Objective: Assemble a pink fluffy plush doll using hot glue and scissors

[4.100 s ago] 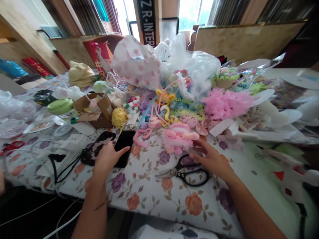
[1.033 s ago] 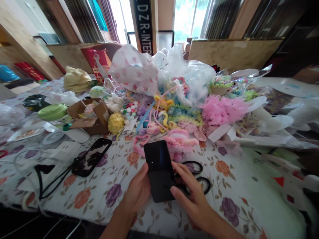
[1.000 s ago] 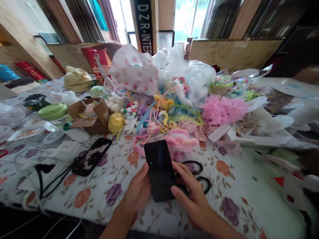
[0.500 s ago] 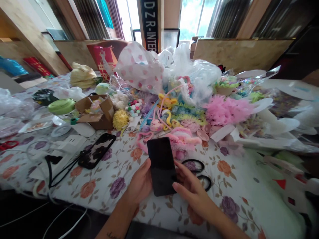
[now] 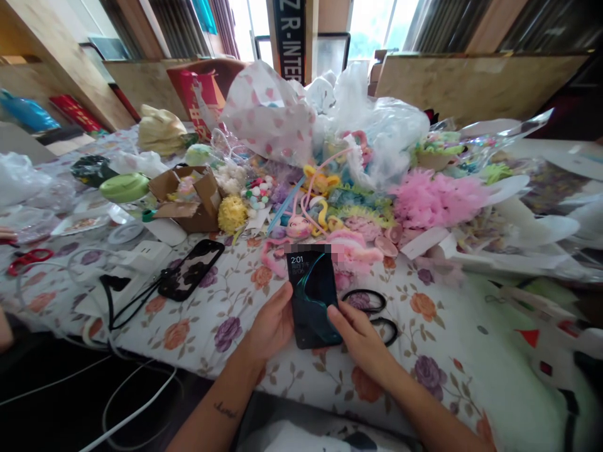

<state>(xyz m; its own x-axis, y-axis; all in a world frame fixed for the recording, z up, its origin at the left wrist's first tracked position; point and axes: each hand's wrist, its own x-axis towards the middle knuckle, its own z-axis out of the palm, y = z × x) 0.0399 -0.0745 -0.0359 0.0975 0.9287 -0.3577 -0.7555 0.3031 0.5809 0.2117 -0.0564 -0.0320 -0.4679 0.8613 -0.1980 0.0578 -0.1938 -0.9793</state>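
A dark smartphone (image 5: 315, 307) is held upright in front of me, its lit lock screen showing 2:01. My left hand (image 5: 274, 323) grips its left edge, the thumb along the side and the other fingers hidden behind. On the right edge, my right hand (image 5: 360, 336) has closed round the phone, with the thumb over the screen. Two black-handled loops, perhaps scissors (image 5: 384, 329), lie on the flowered tablecloth (image 5: 202, 351) just right of the phone. Behind it are pink fluffy pipe cleaners (image 5: 355, 248).
At left lie a second phone (image 5: 192, 270) with a strap, a white power strip (image 5: 136, 260) with cables, and red scissors (image 5: 29, 260). A cardboard box (image 5: 193, 204), plastic bags (image 5: 273, 119) and pink fluff (image 5: 436, 198) heap up behind. A glue gun (image 5: 541, 333) is at right.
The phone's screen has gone from black to a lit lock screen. My right thumb has shifted up onto the screen. The view has tilted slightly downward and left.
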